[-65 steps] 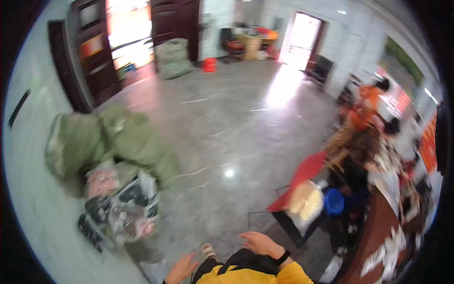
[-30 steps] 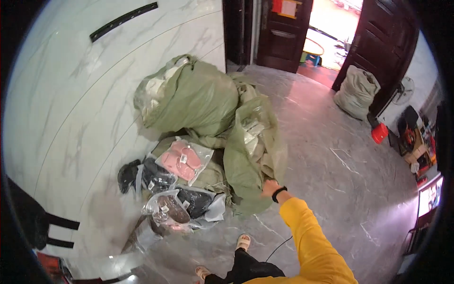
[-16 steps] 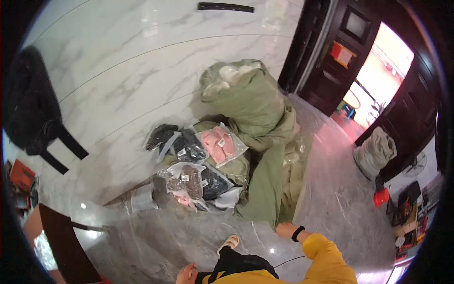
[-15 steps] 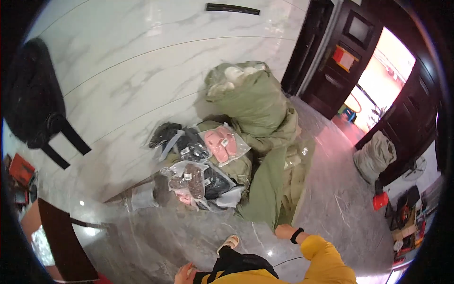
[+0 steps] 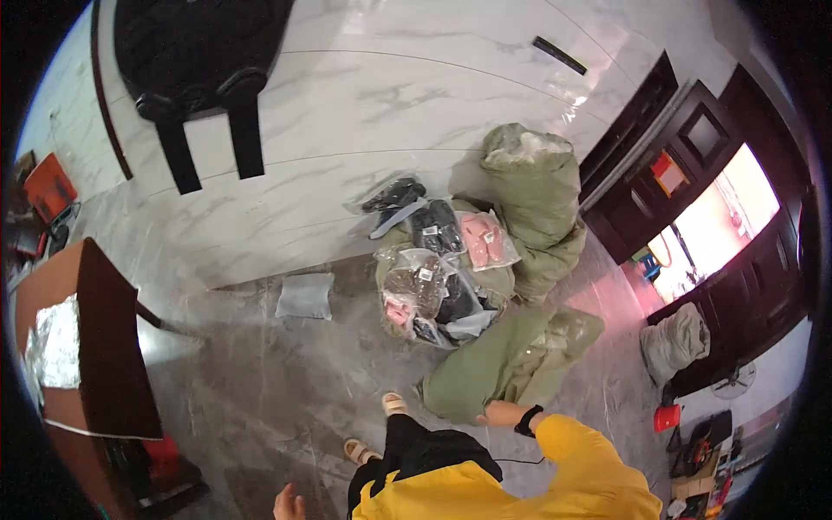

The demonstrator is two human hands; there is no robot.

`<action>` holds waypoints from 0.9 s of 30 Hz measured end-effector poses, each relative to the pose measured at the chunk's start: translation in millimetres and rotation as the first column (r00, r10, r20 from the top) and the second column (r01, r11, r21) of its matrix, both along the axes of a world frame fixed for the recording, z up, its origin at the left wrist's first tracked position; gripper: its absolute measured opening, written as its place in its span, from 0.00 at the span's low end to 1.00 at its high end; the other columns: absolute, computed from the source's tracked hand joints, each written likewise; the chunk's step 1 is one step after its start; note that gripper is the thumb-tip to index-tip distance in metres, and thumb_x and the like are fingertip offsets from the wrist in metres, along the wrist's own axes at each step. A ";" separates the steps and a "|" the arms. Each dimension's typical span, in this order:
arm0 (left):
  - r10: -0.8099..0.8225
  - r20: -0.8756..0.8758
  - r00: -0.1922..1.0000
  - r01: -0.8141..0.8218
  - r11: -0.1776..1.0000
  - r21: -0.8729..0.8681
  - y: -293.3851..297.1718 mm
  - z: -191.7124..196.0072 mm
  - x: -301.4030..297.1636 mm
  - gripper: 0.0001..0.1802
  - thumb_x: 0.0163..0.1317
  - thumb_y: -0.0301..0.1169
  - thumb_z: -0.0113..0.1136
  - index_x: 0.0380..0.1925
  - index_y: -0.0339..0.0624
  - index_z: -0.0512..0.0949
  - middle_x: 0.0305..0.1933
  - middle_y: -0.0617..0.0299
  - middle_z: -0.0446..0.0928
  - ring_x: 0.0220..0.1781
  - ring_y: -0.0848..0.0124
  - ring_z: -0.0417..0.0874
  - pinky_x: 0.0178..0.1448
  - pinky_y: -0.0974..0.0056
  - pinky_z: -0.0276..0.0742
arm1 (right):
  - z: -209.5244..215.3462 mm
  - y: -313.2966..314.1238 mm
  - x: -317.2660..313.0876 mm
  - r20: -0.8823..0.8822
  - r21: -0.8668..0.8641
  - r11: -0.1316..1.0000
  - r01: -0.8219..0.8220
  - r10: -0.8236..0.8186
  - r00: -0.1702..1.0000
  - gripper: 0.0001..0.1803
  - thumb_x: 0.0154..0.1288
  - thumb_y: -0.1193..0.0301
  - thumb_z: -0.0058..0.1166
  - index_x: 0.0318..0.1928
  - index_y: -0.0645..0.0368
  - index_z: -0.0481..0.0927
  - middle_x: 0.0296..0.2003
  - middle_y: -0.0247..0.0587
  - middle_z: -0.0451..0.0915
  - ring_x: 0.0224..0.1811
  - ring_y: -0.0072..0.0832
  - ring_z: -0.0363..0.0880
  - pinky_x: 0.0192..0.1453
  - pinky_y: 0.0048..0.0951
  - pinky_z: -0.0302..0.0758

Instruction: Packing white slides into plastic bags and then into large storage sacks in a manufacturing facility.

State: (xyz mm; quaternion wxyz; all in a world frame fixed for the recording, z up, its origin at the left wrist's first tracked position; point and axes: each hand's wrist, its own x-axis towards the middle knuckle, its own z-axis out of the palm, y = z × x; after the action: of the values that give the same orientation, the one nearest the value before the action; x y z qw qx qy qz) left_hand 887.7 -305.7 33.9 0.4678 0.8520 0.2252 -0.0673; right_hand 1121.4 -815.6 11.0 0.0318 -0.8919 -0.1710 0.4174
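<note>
My right hand (image 5: 498,413), with a black band at the wrist, is closed on the edge of a green sack (image 5: 472,368). This sack leans across the floor, and clear plastic shows at its far right side. At the lower edge my left hand (image 5: 289,504) is partly in view, its fingers apart and nothing in them. Beyond the held sack sits a pile of bagged slippers: a pink pair (image 5: 487,240), a brown pair (image 5: 423,282) and a black pair (image 5: 436,227). A fuller green sack (image 5: 542,195) stands upright behind them against the wall.
A flat whitish plastic packet (image 5: 305,296) lies on the grey floor left of the pile. A brown table (image 5: 113,347) stands at the left, a black chair (image 5: 199,61) at the wall. On the right are a pale sack (image 5: 674,342), a red container (image 5: 666,419) and an open dark door (image 5: 641,208).
The view has turned left and shifted. The sack in my right hand has come away from the pile toward me. My left hand has moved out to the left.
</note>
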 end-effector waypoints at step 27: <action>0.142 -0.219 0.965 -0.202 0.937 -0.285 311.0 1.9 135.0 0.21 0.66 0.32 0.57 0.58 0.37 0.73 0.54 0.46 0.77 0.55 0.53 0.79 0.57 0.57 0.75 | 6.6 428.6 165.9 0.062 0.094 0.988 0.123 -0.130 0.990 0.46 0.69 0.38 0.36 0.27 0.78 0.79 0.26 0.71 0.78 0.37 0.63 0.79 0.48 0.54 0.72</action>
State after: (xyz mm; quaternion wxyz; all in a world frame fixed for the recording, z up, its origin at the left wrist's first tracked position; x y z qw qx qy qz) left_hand 1022.7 5.3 35.8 0.5736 0.7357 0.3307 -0.1429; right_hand 1287.4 -387.0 17.5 0.0926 -0.9123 -0.1337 0.3758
